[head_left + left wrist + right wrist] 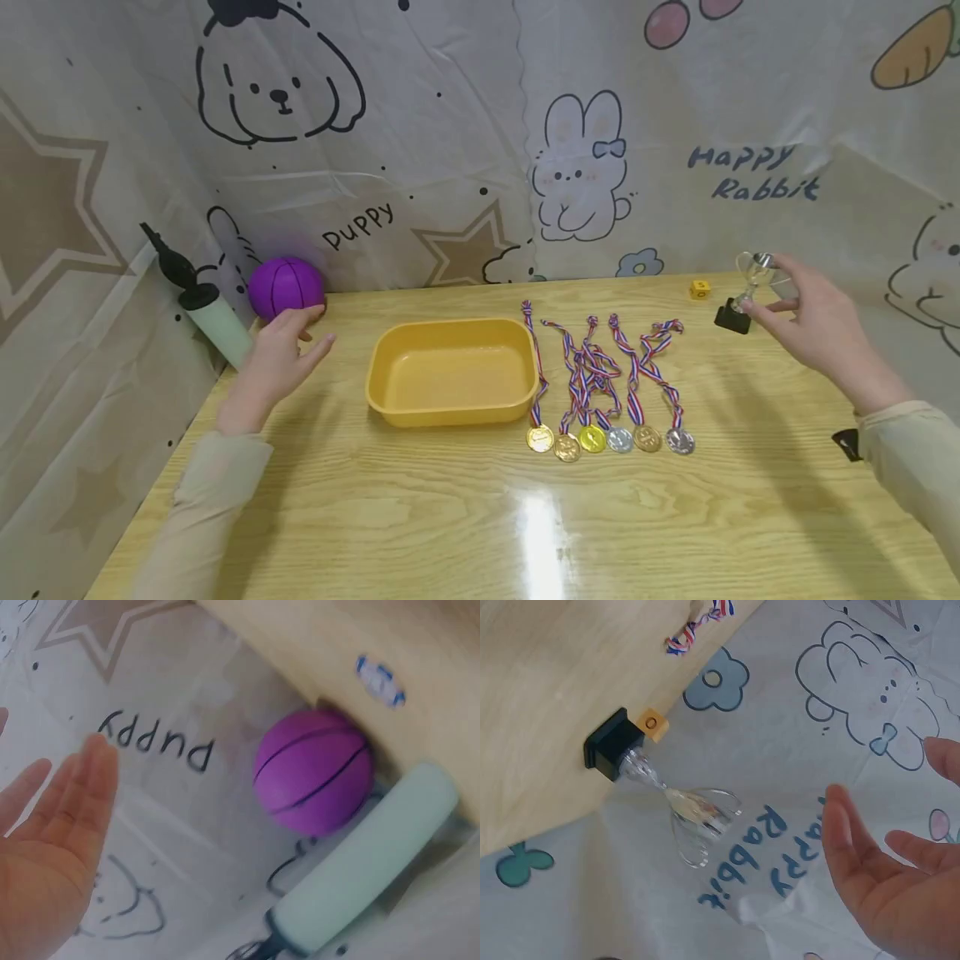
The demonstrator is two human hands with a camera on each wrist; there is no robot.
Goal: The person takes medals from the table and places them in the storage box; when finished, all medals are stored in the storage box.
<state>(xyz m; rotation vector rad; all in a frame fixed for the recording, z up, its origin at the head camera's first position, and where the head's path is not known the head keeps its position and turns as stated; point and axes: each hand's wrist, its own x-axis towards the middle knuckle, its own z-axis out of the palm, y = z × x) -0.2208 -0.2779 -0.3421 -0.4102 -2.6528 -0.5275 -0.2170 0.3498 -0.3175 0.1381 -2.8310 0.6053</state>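
Note:
My left hand (273,367) is held over the table's left side with fingers loosely extended, overlapping the lower edge of a purple ball (287,287) in the head view. The left wrist view shows a gap between the hand (56,847) and the ball (313,772). On the right, my right hand (821,333) hovers beside a small silver trophy cup (750,283) on a black base. In the right wrist view the fingers of the hand (900,877) are spread, apart from the trophy (660,780), which stands upright on the table.
A yellow plastic basin (450,417) sits mid-table. Right of it, several medals (592,439) with striped ribbons lie in a row. A yellow die (700,289) is near the back edge. A pale green hand pump (213,321) leans at the left, and a black object (847,444) lies by the right sleeve.

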